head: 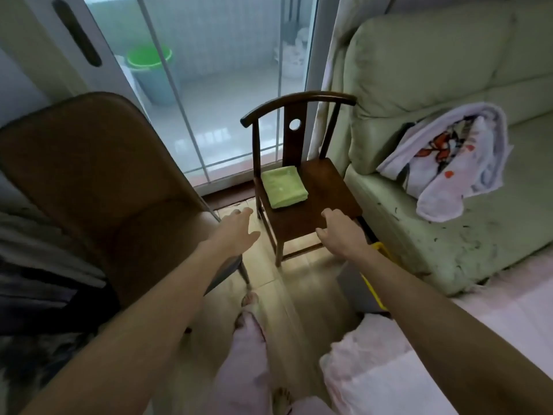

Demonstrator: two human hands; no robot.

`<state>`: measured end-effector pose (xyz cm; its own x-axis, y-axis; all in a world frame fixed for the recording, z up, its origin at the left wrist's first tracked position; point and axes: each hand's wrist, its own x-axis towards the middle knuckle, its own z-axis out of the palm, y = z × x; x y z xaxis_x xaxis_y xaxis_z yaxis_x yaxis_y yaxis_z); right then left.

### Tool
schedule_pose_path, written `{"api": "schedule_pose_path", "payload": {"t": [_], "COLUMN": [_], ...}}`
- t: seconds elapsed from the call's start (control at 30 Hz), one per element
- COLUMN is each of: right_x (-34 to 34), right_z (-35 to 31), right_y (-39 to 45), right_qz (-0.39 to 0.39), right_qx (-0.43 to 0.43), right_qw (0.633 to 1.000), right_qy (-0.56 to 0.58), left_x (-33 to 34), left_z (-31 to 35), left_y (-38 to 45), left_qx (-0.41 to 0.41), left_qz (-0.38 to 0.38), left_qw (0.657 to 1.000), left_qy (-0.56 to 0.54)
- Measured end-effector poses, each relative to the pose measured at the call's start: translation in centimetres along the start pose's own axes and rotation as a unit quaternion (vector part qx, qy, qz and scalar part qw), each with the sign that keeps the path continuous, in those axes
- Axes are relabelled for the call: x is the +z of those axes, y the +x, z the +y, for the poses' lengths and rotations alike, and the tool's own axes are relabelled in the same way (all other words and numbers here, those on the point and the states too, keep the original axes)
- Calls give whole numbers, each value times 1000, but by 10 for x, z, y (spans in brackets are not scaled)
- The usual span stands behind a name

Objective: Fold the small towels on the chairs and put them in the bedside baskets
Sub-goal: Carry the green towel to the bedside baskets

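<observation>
Left hand: our left hand is stretched out over the floor, between the padded brown chair and the small wooden chair. Fingers are loose and spread, nothing in it.

Right hand: our right hand is out in front too, sitting over the front right corner of the wooden chair's seat. Fingers bend down a bit, but it's not gripping anything. Can't tell if it actually touches the seat.

Hands together or apart: well apart, one either side of the seat's front edge, both empty.

Towel: the green towel is already a neat folded square, lying flat on the back left part of the wooden seat, just in front of the backrest. Neither hand touches it.

Wooden chair: dark wood, curved top rail, round hole in the back slat, standing right by the glass sliding door.

Sofa: pale green sofa just right of the chair, with a crumpled white printed blanket on its seat.

Outside the glass: a green bucket stacked on a bluish one.

Down below: our legs in pink trousers and bare feet on the tile floor.
</observation>
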<state>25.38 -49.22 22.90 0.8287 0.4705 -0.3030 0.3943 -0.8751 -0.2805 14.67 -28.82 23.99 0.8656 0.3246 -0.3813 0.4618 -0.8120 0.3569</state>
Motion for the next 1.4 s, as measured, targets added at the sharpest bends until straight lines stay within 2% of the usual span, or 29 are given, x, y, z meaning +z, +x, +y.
{"api": "schedule_pose_path", "payload": {"t": [0.1, 0.3, 0.47, 0.57, 0.67, 0.77, 0.83, 0.93, 1.0, 1.13, 1.3, 1.4], "right_x": [9, 42, 94, 132, 165, 191, 206, 219, 225, 220, 173, 132], "right_z": [4, 14, 37, 56, 69, 79, 82, 85, 88, 95, 100, 104], "right_y": [77, 220, 336, 399, 449, 483, 496, 503, 501, 472, 401, 352], "right_qz": [-14, -83, -113, -125, -128, -124, -125, -117, -140, -210, -157, -73], "right_qx": [13, 82, 114, 126, 150, 187, 211, 227, 270, 367, 396, 413], "right_qw": [1000, 992, 984, 977, 963, 941, 923, 916, 878, 748, 673, 659], "right_qy": [16, 48, 80, 115, 183, 255, 296, 308, 369, 512, 604, 625], "left_x": [-2, 16, 67, 108, 143, 166, 178, 190, 191, 176, 131, 97], "left_z": [-6, -17, -25, -32, -39, -42, -44, -47, -46, -33, 3, 38], "left_y": [84, 234, 343, 400, 442, 471, 483, 494, 495, 481, 446, 417], "left_qx": [-5, -45, -84, -113, -178, -259, -306, -344, -360, -344, -268, -208], "left_qz": [-21, -101, -122, -107, -61, -44, -42, -23, -26, -70, -105, -137], "left_qw": [1000, 991, 979, 968, 937, 881, 852, 828, 821, 822, 857, 876], "left_qy": [3, -69, -141, -199, -293, -394, -423, -442, -443, -448, -427, -413]}}
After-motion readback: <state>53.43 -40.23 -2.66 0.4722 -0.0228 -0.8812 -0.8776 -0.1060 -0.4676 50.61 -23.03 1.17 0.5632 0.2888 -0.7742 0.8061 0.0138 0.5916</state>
